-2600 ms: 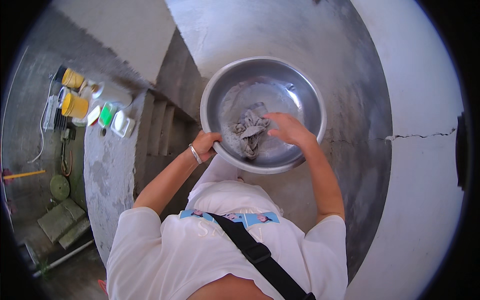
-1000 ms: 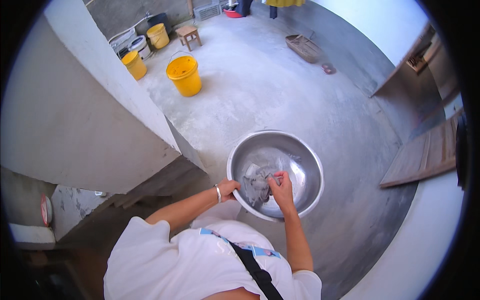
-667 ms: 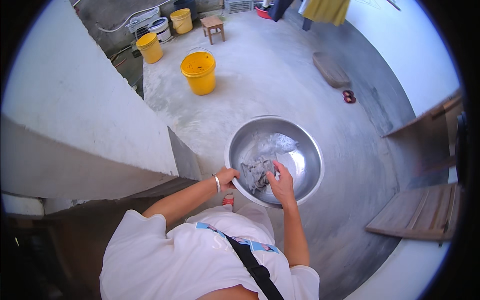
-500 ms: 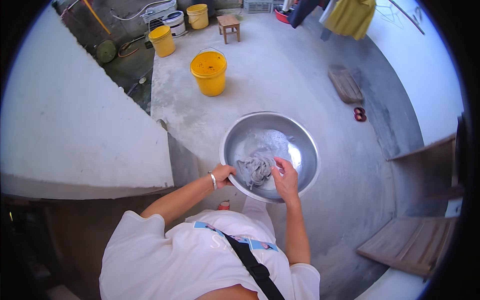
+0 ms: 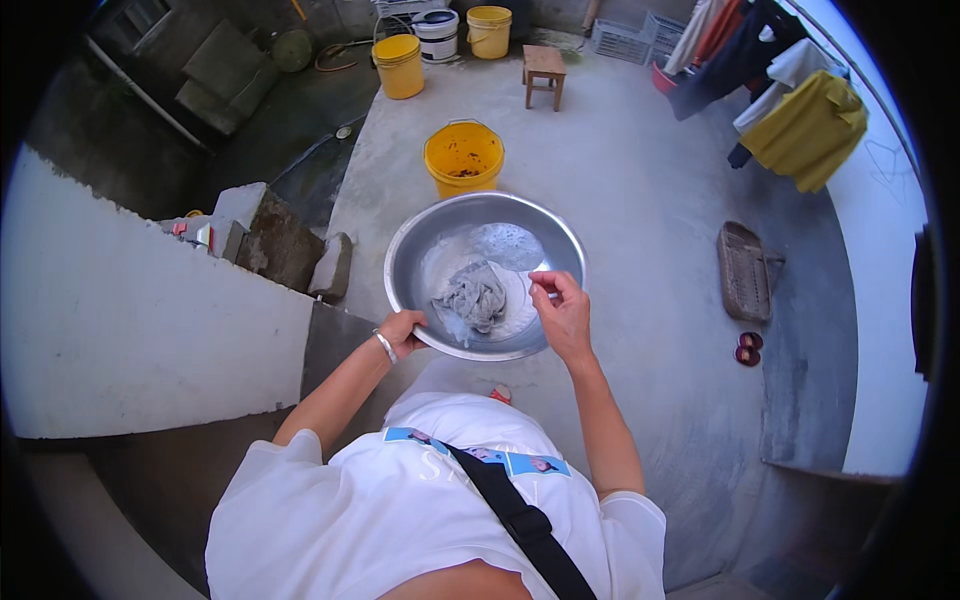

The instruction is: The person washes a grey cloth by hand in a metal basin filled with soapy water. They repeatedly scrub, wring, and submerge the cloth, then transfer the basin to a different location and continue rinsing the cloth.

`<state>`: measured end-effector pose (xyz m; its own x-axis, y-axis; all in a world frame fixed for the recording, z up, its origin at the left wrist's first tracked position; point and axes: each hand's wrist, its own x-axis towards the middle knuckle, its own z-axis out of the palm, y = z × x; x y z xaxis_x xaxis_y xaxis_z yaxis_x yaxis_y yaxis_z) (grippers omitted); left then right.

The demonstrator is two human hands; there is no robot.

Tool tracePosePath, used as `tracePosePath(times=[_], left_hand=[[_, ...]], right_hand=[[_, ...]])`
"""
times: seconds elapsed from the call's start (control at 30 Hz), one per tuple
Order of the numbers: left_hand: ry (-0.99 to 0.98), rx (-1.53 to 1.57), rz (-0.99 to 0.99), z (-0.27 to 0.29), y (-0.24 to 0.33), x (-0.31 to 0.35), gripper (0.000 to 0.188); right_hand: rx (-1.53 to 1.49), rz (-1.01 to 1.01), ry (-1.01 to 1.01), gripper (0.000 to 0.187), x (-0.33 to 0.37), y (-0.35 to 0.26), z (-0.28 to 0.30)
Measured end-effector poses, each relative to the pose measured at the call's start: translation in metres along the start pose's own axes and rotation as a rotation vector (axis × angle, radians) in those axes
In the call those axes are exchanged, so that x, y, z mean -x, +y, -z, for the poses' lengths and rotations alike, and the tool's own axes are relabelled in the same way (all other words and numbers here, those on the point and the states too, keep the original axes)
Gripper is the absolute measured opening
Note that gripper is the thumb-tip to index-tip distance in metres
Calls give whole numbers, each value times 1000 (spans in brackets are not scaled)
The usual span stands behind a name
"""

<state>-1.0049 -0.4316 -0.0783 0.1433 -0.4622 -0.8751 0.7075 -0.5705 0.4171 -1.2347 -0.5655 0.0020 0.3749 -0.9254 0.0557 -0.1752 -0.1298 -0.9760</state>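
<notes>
Bright daylight fills the yard, flat and even across the concrete floor (image 5: 650, 250), which reads pale grey with soft shadows only. The white wall (image 5: 130, 340) on the left is nearly blown out. The steel basin (image 5: 410, 250) throws back a dull sheen along its rim, and the foam inside glares white. The corner at upper left sits in deep shade. Focus is sharp in the middle; towards the black circular rim, straight edges bow and detail smears.

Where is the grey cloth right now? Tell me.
In the head view the grey cloth lies wet inside the metal basin, between the left hand on the rim and the right hand.
</notes>
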Motion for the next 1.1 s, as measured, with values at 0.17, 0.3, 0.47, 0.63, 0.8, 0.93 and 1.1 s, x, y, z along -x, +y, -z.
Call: tracePosePath(times=[0.17,0.3,0.47,0.63,0.8,0.93,1.1], left_hand=[[0,114,-47,100,80,-77,6],[55,234,-144,97,136,-106,7],[71,340,-164,170,240,-193,6],[112,487,-240,233,321,-255,22],[87,637,-292,269,368,-298,42],[52,816,-317,238,383,-309,39],[124,936,-381,226,390,-313,44]], right_hand=[[-264,-49,226,14,-113,56,-84],[-240,-180,314,13,-211,101,-31],[-171,-614,559,13,-240,211,-18],[-247,-919,656,11,-230,287,-43],[-101,-1125,664,11,-251,363,-54],[294,-1112,385,11,-315,401,-10],[552,-977,-5,13,-419,406,-33]])
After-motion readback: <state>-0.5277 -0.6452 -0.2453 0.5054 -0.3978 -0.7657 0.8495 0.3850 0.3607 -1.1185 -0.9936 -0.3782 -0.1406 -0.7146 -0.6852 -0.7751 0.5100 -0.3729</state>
